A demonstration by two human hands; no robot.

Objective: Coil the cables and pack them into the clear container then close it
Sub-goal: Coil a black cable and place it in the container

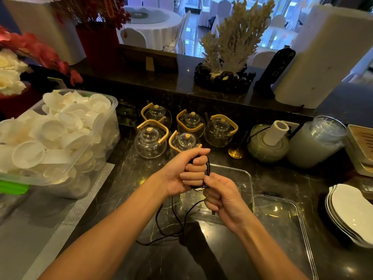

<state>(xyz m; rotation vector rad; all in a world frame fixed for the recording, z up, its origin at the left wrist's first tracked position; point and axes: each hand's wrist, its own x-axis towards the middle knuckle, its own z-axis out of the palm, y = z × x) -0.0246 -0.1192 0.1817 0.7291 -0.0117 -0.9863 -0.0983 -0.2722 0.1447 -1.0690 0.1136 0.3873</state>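
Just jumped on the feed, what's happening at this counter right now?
A person is coiling a thin black cable. The left hand grips the wound loops while the right hand feeds the loose tail, which trails onto the dark marble counter. The clear plastic container sits open behind the hands, its clear lid alongside.

Your left hand (187, 170) grips a coiled black cable (207, 168) in its fist above a dark marble counter (141, 174). Your right hand (220, 199) pinches the cable's loose end just beneath. The open clear container (245, 178) sits below, its lid (282, 223) beside it.
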